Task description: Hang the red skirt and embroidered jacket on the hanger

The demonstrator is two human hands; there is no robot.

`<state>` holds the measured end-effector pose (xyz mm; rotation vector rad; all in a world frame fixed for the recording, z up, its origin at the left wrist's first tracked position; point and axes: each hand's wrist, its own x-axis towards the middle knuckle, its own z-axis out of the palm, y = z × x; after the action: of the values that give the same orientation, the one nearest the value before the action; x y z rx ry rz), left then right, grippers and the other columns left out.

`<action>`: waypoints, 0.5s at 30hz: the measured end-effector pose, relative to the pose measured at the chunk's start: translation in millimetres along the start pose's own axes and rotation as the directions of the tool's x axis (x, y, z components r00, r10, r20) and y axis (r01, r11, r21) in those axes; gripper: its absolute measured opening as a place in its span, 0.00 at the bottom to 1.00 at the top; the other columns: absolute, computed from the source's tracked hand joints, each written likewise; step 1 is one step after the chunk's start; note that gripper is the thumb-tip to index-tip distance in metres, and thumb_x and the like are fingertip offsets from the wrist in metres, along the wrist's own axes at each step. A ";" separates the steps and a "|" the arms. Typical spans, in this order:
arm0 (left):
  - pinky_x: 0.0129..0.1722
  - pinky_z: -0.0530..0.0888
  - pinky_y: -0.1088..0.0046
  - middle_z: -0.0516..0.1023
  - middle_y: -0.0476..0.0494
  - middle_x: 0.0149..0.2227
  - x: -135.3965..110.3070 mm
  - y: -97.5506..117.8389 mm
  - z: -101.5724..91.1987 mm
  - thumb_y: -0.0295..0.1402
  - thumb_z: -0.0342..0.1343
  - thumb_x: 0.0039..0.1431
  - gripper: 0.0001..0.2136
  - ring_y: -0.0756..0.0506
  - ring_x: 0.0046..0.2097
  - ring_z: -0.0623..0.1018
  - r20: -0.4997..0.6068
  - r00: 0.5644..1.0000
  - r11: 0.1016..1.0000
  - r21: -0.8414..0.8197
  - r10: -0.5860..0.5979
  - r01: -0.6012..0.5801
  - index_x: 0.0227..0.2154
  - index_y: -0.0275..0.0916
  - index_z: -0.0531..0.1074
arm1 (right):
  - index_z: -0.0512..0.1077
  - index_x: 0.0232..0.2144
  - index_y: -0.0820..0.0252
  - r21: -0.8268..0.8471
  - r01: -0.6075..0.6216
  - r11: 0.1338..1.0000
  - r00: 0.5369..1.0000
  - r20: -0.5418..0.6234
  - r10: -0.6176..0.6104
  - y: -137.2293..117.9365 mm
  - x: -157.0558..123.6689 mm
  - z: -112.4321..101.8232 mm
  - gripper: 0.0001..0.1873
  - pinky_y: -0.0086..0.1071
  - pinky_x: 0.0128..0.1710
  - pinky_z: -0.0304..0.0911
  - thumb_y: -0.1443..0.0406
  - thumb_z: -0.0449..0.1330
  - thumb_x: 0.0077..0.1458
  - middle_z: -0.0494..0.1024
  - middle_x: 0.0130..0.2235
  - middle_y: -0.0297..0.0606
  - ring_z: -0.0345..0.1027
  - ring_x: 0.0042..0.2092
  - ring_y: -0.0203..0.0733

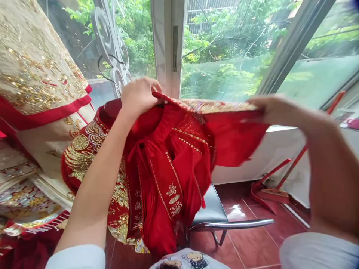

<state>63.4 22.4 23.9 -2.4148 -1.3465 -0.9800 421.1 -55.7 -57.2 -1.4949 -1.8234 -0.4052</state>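
A red garment with gold embroidery and beaded trim (168, 172) hangs in front of me, above a chair. My left hand (140, 95) is closed on its upper edge near the collar opening. Out to the right, my right hand (269, 108) grips the end of a red sleeve (235, 138) with a gold-patterned band along its top, which stretches out between both hands. The right hand is slightly smeared by motion. On the left, the garment's gold-embroidered jacket part (92, 145) hangs partly hidden behind my left forearm.
A black-seated metal chair (211, 209) stands below on red floor tiles. A cream and gold sequined garment (36, 67) hangs at the left. A red broom and dustpan (272, 194) lean by the right wall. Windows (224, 56) and a scrolled metal stand (113, 48) are beyond.
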 end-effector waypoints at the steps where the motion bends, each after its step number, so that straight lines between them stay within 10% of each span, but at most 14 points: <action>1: 0.50 0.70 0.57 0.78 0.47 0.44 -3.0 -0.9 -6.7 0.37 0.62 0.49 0.19 0.40 0.48 0.75 0.007 0.995 0.991 -0.082 0.104 -0.103 0.46 0.44 0.75 | 0.75 0.26 0.60 -0.102 -0.038 0.994 0.998 -0.056 0.032 1.4 -0.7 -14.9 0.18 0.30 0.25 0.52 0.50 0.62 0.45 0.71 0.19 0.33 0.61 0.23 0.32; 4: 0.54 0.69 0.61 0.73 0.49 0.53 -23.4 3.7 -17.9 0.38 0.58 0.56 0.20 0.45 0.53 0.72 -0.239 0.887 0.843 -0.292 0.394 -0.453 0.52 0.45 0.70 | 0.77 0.37 0.60 -0.276 -0.174 0.945 0.958 -0.270 0.097 -2.1 -5.3 -35.5 0.15 0.33 0.32 0.54 0.60 0.57 0.50 0.78 0.33 0.41 0.70 0.36 0.40; 7: 0.59 0.66 0.59 0.74 0.44 0.51 -57.5 21.9 -2.8 0.42 0.58 0.56 0.15 0.42 0.55 0.71 -0.343 0.760 0.760 -0.167 0.553 -0.629 0.45 0.43 0.74 | 0.77 0.41 0.61 -0.150 -0.147 0.978 0.982 -0.143 0.125 -11.6 -16.5 -21.9 0.20 0.34 0.34 0.57 0.66 0.63 0.41 0.79 0.34 0.43 0.71 0.36 0.44; 11: 0.64 0.59 0.55 0.71 0.41 0.57 -92.8 43.8 44.8 0.37 0.51 0.62 0.19 0.39 0.61 0.66 -0.193 0.816 0.837 0.060 0.545 -0.544 0.55 0.44 0.68 | 0.75 0.32 0.62 0.286 -0.203 0.936 0.939 0.327 0.104 -19.9 -31.1 10.9 0.20 0.29 0.26 0.55 0.54 0.66 0.39 0.74 0.26 0.36 0.63 0.27 0.35; 15: 0.67 0.53 0.56 0.65 0.43 0.63 -96.1 42.5 80.2 0.29 0.43 0.66 0.21 0.43 0.66 0.61 -0.243 0.862 0.895 0.144 0.445 -0.422 0.61 0.47 0.62 | 0.57 0.16 0.60 0.288 -0.276 0.917 0.961 0.056 0.272 -21.2 -21.3 19.9 0.23 0.29 0.21 0.40 0.55 0.57 0.53 0.51 0.17 0.28 0.42 0.23 0.28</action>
<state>99.3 -28.7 -92.6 -2.2673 -0.6895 -1.0469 395.7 -63.8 -81.5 -1.5147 -1.5720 0.0148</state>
